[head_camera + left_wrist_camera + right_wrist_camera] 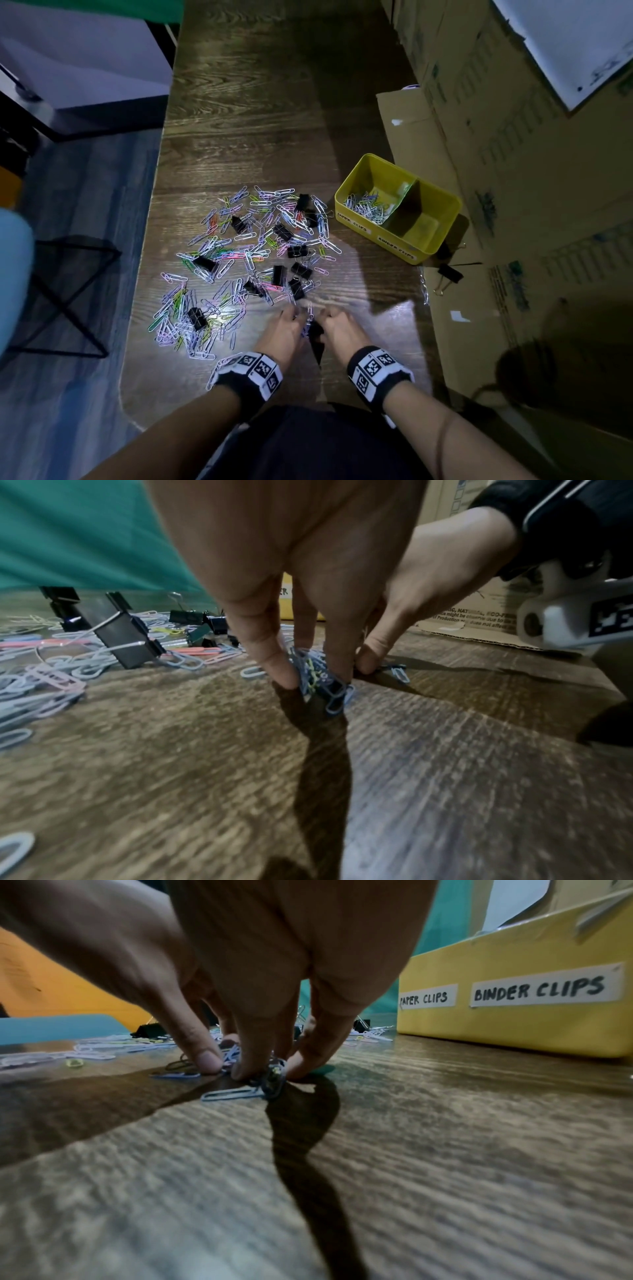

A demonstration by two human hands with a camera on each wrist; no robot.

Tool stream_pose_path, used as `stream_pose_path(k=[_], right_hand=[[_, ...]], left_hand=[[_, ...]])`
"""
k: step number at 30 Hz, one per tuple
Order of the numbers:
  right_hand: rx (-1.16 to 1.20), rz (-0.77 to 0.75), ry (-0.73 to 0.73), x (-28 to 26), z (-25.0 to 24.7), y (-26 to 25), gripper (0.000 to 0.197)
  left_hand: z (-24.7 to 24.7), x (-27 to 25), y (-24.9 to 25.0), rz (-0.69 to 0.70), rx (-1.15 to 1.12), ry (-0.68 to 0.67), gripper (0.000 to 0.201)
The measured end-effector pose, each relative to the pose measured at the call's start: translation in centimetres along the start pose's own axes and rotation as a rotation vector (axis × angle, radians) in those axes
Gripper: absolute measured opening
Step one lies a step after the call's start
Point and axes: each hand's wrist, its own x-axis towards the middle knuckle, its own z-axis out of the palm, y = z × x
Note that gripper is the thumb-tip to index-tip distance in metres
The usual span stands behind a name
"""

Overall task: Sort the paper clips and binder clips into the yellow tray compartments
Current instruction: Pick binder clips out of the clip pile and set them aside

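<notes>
A spread of pastel paper clips (pixel 239 253) mixed with black binder clips (pixel 282 232) covers the wooden table. The yellow tray (pixel 373 236) stands to the right; its "PAPER CLIPS" compartment holds several paper clips (pixel 368 205), and the "BINDER CLIPS" compartment (pixel 423 226) looks empty. Both hands meet at the near edge of the pile. My left hand (pixel 313 681) pinches a small bunch of paper clips (pixel 329 693) against the table. My right hand (pixel 274 1072) curls its fingertips (pixel 245 1070) around the same bunch (pixel 274 1080) from the other side. In the head view the left hand (pixel 294 317) and right hand (pixel 329 317) nearly touch.
Cardboard boxes (pixel 513 171) wall the table's right side behind the tray (pixel 514 1031). A stray black binder clip (pixel 450 272) and a chain of paper clips (pixel 424 287) lie by the cardboard. The table's left edge (pixel 144 260) drops to the floor, where a black wire stand (pixel 68 294) sits.
</notes>
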Motion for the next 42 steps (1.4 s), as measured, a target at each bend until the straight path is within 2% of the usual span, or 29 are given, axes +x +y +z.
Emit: stream_pose_path(k=[4,8,12,16,18,23,28,33,38,42], right_hand=[[0.019,-0.035,0.001,0.0,-0.1,0.1,0.046],[0.025,0.059,-0.029,0.5,-0.4,0.3,0.023],[0.065,0.094,-0.06,1.0,-1.1,0.7,0.021],[0.215,0.153,-0.079,1.2,-1.7,1.3,0.024],[0.291,0.151,-0.027,1.1,-2.1,2.1,0.021],[0.624,0.268,0.064,0.8,-3.1,4.0,0.021],[0.993,0.335,0.143,0.9,-4.5,4.6,0.023],[1.187,0.307,0.349,0.4,-7.5,4.0,0.022],[1.191,0.194,0.485,0.1,-12.2,3.0,0.023],[1.148,0.123,0.598,0.6,-16.2,2.8,0.024]], left_hand=[[-0.6,0.1,-0.1,0.017,-0.177,0.024,0.048],[-1.6,0.5,-1.1,-0.035,-0.332,0.066,0.039],[-2.6,1.0,-1.8,-0.098,-0.408,0.034,0.024],[-3.4,1.0,-2.6,-0.184,-0.544,0.009,0.021],[-3.8,1.1,-3.2,-0.232,-0.676,-0.031,0.024],[-5.9,1.3,-3.5,-0.281,-0.951,-0.062,0.026],[-10.1,1.9,-2.5,-0.234,-1.048,-0.108,0.021],[-16.1,5.5,0.6,-0.118,-1.074,-0.152,0.025],[-20.4,12.1,5.6,0.029,-1.144,-0.033,0.021],[-20.7,17.5,8.8,0.034,-0.996,0.108,0.019]])
